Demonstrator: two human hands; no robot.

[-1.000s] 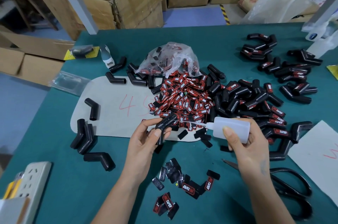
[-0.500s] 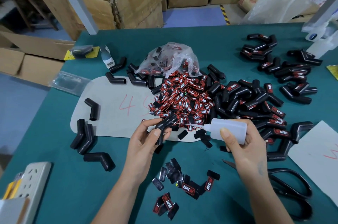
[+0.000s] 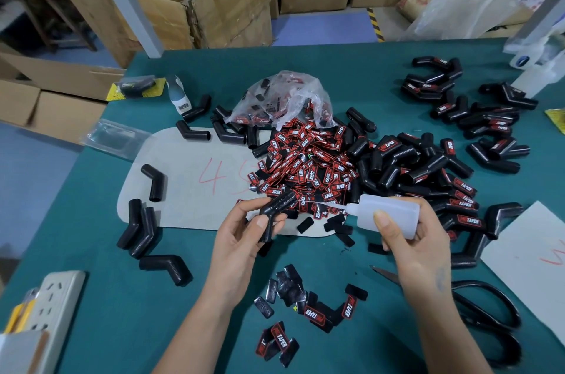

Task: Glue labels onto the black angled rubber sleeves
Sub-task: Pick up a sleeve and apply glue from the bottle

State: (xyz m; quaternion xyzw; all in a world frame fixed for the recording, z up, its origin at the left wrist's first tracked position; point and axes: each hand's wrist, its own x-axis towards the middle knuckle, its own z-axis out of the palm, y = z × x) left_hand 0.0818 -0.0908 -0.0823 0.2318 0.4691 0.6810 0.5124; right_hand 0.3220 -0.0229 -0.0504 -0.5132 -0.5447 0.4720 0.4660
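1. Left hand (image 3: 241, 239) grips one black angled sleeve (image 3: 273, 211), thumb and fingers curled round its lower leg; upper leg tilts up and right, ribbed face showing.
2. Right hand (image 3: 415, 248) grips a translucent white glue bottle (image 3: 388, 214) lying sideways, thumb across its front. Thin nozzle points left at the held sleeve's upper leg; cannot tell whether tip touches.
3. Surface: teal table (image 3: 107, 312). Nearest, between the forearms, a small scatter of loose labels (image 3: 308, 309), some face up in red, white and black reading "TAPER", some black back up.
4. Near right: black-handled scissors (image 3: 477, 303) beside the right wrist, and a white sheet (image 3: 532, 254) with red marks. Near left: white power strip (image 3: 58, 300).
5. Mid-table: pale card (image 3: 189, 190) with red "45" written on it; plain sleeves (image 3: 143, 227) lie on and off its left edge.
6. Centre: large label pile (image 3: 305, 165) spilling from a clear plastic bag (image 3: 281, 98).
7. Right of the pile: heap of labelled sleeves (image 3: 428, 165); a further group (image 3: 477, 110) toward the far right corner.
8. Beyond the table edge: cardboard boxes (image 3: 214, 6) on a blue floor, some printed with characters and "10".
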